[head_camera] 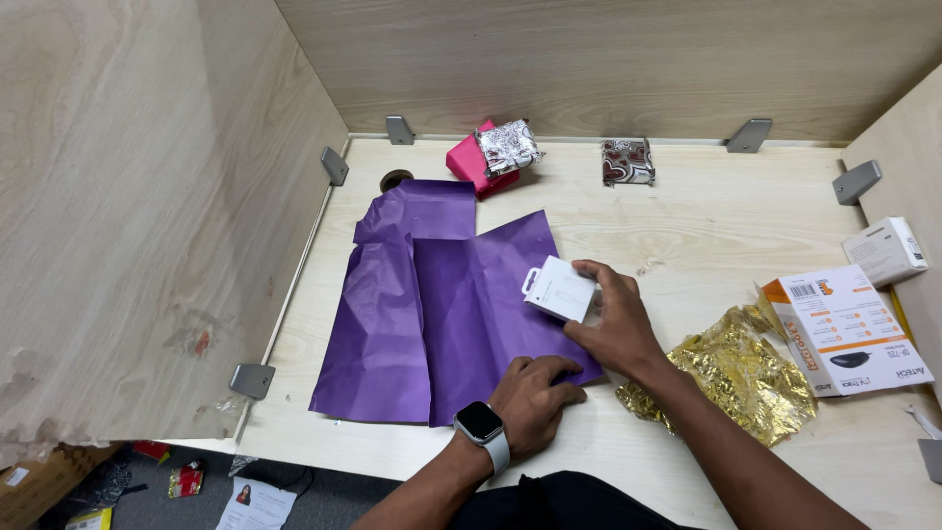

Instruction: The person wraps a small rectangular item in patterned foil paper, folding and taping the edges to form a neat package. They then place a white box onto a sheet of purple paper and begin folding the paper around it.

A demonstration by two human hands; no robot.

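Working at a pale wooden desk (pixel 726 226) boxed in by wooden walls, I am leaning over a big sheet of purple wrapping paper (pixel 432 304) that is lying flat across its left half, creased down the middle and with a flap sticking up at the far corner. My right hand (pixel 613 324) is holding a small white box (pixel 560 290) by its right end, fingers closed around it, and the box is hovering tilted just over the paper's right edge. My left hand (pixel 535 397), with a watch on the wrist, is resting on the near right corner of the purple sheet, fingers curled under and pressing down. Just right of my right forearm, crumpled gold foil (pixel 736 378) is sitting on the desk, touching an orange and white product box (pixel 844 329). A smaller white box (pixel 886 250) is lying beyond that. Along the back wall, a pink packet (pixel 466 162) is carrying a silver-patterned parcel (pixel 508 147), with a heart-patterned parcel (pixel 627 161) well apart to its right.
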